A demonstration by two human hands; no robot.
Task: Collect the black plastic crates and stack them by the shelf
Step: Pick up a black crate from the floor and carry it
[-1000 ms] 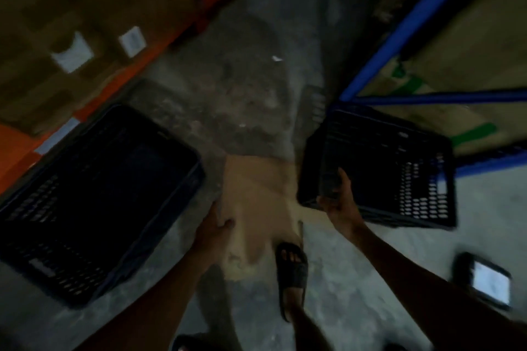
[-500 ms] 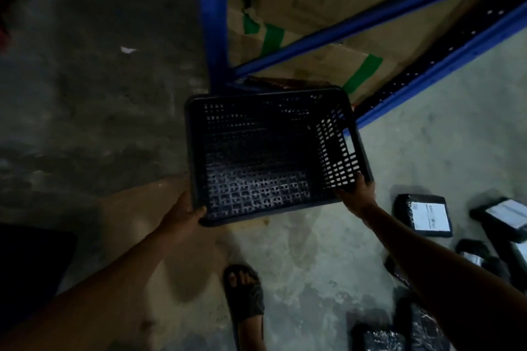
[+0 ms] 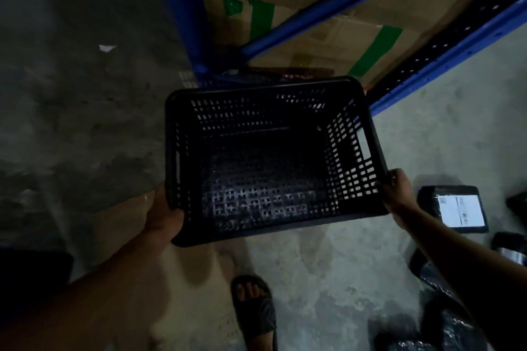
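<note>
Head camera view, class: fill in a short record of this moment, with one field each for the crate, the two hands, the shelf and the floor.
crate: black plastic crate, empty, held above the floor
left hand: left hand grips the near left corner
right hand: right hand grips the near right corner
shelf: blue shelf with cardboard boxes, just beyond the crate
floor: concrete floor, black parcels at right

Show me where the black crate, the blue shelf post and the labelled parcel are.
black crate (image 3: 265, 168): head view, inside floor.
blue shelf post (image 3: 185, 8): head view, upright's middle.
labelled parcel (image 3: 459, 209): head view, white label.

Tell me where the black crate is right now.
The black crate is at centre frame, held between the left hand and right hand, before the blue shelf.
</note>
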